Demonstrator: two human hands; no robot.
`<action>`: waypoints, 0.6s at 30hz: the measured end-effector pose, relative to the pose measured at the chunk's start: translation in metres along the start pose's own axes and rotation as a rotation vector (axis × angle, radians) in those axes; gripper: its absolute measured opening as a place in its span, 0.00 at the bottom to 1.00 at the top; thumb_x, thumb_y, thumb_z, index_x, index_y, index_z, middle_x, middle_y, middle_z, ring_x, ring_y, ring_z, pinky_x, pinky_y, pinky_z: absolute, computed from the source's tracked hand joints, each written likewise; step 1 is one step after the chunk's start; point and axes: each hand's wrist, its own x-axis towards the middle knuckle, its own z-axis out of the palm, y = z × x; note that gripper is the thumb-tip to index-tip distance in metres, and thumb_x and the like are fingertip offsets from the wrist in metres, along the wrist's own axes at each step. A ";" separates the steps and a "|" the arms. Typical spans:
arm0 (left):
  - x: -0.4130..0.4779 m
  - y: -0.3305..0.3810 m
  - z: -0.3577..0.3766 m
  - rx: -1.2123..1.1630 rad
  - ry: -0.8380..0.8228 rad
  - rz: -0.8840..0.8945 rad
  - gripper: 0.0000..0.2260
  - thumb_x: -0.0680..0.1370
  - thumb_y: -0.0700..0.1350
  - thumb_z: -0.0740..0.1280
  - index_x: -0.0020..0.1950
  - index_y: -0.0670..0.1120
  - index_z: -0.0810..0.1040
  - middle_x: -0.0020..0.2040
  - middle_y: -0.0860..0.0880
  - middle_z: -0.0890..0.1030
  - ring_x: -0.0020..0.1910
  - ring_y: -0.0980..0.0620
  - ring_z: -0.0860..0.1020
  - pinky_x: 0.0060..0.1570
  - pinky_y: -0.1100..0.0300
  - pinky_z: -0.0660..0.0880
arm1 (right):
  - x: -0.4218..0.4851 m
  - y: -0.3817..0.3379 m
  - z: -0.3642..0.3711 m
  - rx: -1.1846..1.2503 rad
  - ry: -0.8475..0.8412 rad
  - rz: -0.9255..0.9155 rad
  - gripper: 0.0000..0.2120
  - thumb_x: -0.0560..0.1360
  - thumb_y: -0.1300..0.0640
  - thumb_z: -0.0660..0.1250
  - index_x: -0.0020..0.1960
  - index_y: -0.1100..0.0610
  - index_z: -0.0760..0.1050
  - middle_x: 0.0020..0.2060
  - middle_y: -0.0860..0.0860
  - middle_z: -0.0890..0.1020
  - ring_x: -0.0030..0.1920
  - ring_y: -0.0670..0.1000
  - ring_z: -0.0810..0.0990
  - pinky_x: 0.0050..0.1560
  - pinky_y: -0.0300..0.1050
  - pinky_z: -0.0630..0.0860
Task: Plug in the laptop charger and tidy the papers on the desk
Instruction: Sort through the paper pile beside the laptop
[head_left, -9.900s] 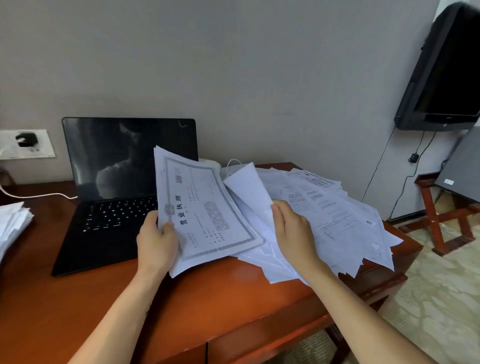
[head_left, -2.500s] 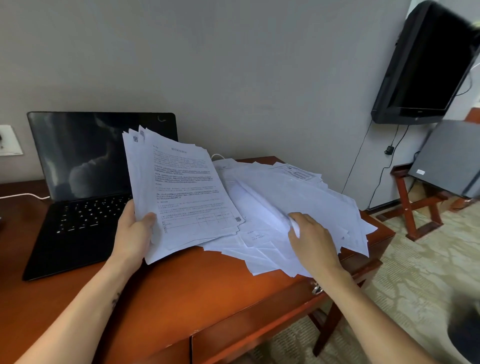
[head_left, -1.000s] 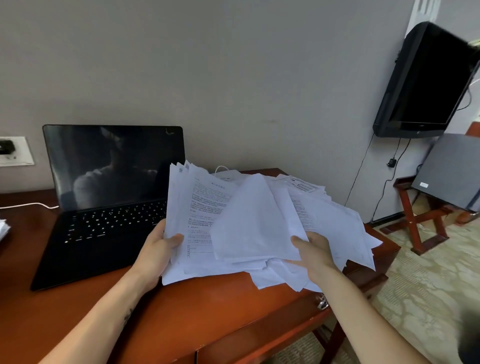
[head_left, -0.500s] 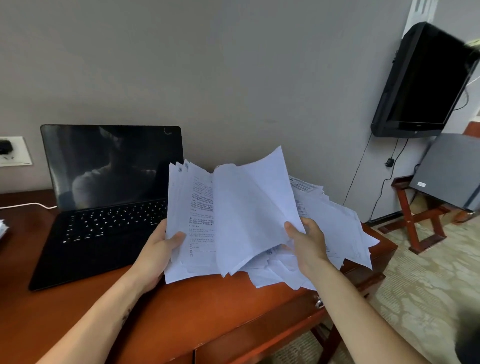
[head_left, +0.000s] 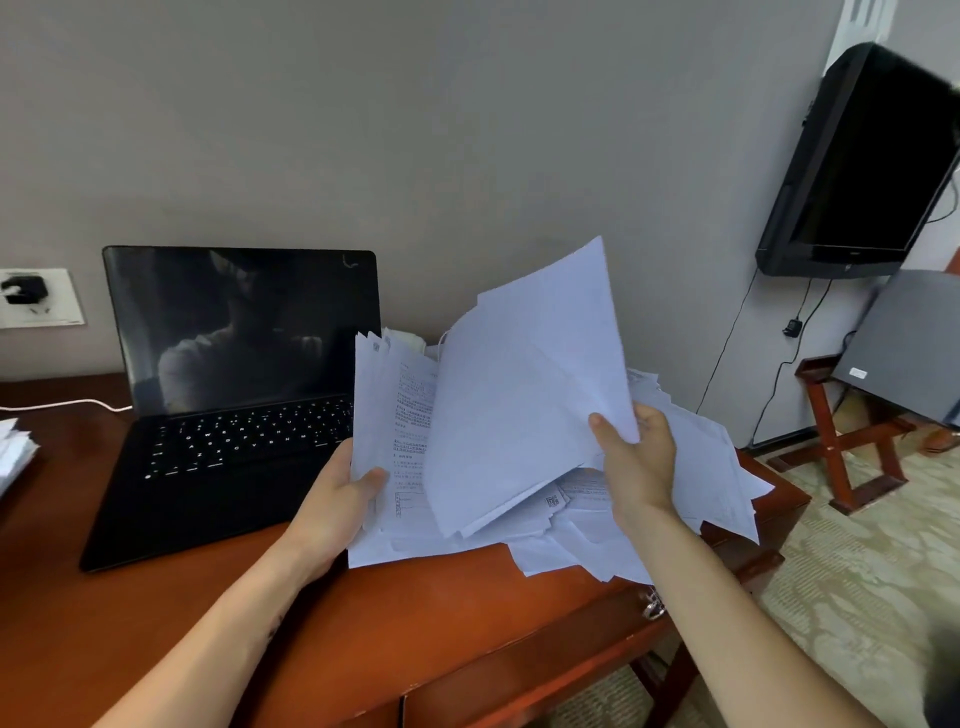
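My left hand (head_left: 340, 506) grips a gathered stack of printed papers (head_left: 397, 447), held tilted up over the red-brown desk (head_left: 415, 623). My right hand (head_left: 636, 465) pinches a few white sheets (head_left: 524, 395) by their right edge and holds them raised against that stack. Under and behind my right hand lies a loose pile of papers (head_left: 701, 467) at the desk's right end. An open black laptop (head_left: 234, 395) stands to the left. A black charger plug (head_left: 18, 290) sits in the white wall socket, its white cable (head_left: 78, 402) running along the desk.
Another small paper stack (head_left: 13, 457) lies at the desk's left edge. A black TV (head_left: 872, 166) hangs on the right wall. Below it a dark panel rests on a red wooden stand (head_left: 852, 441). A key hangs at the desk drawer (head_left: 652, 605).
My right hand has lifted several sheets off the loose pile and swung them up and left against the stack in my left hand. The stack has grown since earlier.
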 end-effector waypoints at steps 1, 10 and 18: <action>0.000 0.000 0.000 0.009 0.007 0.006 0.15 0.86 0.39 0.62 0.71 0.52 0.73 0.61 0.53 0.85 0.59 0.51 0.84 0.63 0.47 0.80 | 0.005 -0.005 -0.005 -0.001 0.037 -0.044 0.13 0.76 0.64 0.73 0.50 0.49 0.73 0.50 0.49 0.84 0.46 0.44 0.83 0.44 0.35 0.77; -0.007 0.007 0.002 0.000 0.112 0.097 0.16 0.86 0.36 0.60 0.70 0.52 0.73 0.61 0.54 0.83 0.59 0.55 0.82 0.56 0.58 0.78 | 0.027 -0.024 -0.041 -0.034 0.170 -0.161 0.13 0.77 0.61 0.72 0.58 0.52 0.73 0.52 0.50 0.82 0.50 0.50 0.83 0.46 0.38 0.77; -0.008 0.009 0.004 -0.038 0.157 0.143 0.16 0.86 0.36 0.60 0.70 0.51 0.73 0.61 0.53 0.83 0.59 0.56 0.82 0.60 0.55 0.76 | 0.017 -0.061 -0.045 -0.092 0.164 -0.355 0.11 0.78 0.60 0.70 0.58 0.54 0.73 0.51 0.48 0.79 0.51 0.43 0.79 0.47 0.32 0.76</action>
